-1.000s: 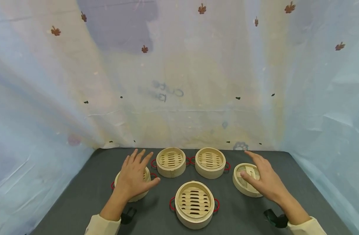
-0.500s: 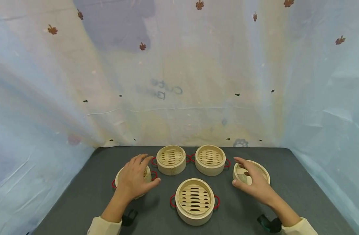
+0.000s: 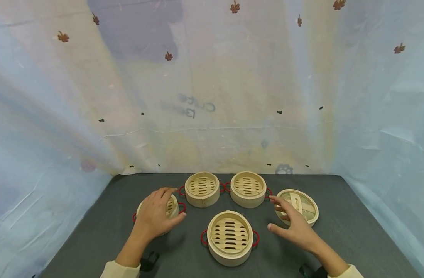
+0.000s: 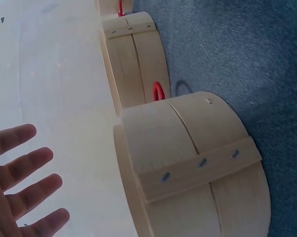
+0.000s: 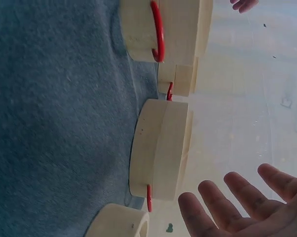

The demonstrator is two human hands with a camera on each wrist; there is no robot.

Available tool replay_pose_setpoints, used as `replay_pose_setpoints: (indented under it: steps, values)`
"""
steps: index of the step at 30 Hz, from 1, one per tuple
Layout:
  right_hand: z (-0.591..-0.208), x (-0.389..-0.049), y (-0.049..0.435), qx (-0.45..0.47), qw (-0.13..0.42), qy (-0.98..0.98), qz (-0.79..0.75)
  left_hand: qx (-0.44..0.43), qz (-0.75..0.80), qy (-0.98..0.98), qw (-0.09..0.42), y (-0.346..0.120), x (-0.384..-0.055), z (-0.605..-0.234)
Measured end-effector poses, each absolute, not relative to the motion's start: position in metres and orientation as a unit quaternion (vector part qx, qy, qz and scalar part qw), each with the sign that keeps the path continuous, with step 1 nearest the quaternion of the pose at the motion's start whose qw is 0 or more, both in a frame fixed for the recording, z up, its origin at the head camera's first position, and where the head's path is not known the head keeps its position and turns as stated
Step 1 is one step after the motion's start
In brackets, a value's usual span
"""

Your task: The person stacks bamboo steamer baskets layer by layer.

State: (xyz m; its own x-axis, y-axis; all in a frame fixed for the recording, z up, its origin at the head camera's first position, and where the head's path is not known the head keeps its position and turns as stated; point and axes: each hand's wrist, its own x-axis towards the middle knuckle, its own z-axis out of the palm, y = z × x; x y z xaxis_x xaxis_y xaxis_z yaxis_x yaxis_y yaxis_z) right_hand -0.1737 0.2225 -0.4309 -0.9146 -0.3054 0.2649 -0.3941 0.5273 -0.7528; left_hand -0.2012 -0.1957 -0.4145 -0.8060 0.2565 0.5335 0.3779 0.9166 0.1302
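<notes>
Left grip [image 3: 153, 215]: unclasped, its thumb held away from the fingers, which the left wrist view shows parted and well clear of the visible baskets. From the head camera, it covers much of the left steamer [image 3: 172, 207], whose slatted inside we see to the right of the knuckles. Right grip [image 3: 295, 228]: likewise unclasped, thumb and extended fingers apart. In the head view we find it overlapping the near left edge of the round lid [image 3: 308, 208], which lies with its handle strip [image 3: 296, 202] uppermost; we cannot tell whether fingers and lid touch. Between the two grips, and nearer to us, the front steamer [image 3: 230, 240] sits upright on the dark bench [image 3: 350, 231], apart from both. Its slatted tray faces up, and we note a red handle [image 3: 256, 238] on either side. Farther back, the rear left steamer [image 3: 202, 189] and the rear right steamer [image 3: 248, 189] stand side by side, their facing handles seeming to meet. Behind the bench we see a pale printed sheet [image 3: 212, 85].
</notes>
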Motion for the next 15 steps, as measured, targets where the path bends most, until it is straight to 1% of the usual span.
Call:
replay_pose_setpoints:
  steps: [7,15]
  values:
    - [-0.436,-0.171,0.217,0.194,0.027,-0.873,0.447,-0.173,-0.109,-0.942,0.267,-0.202,-0.201,-0.419]
    - [-0.442,-0.167,0.209,0.187,-0.015,-0.869,0.459,-0.191,-0.105,-0.938,0.268,-0.209,-0.200,-0.426]
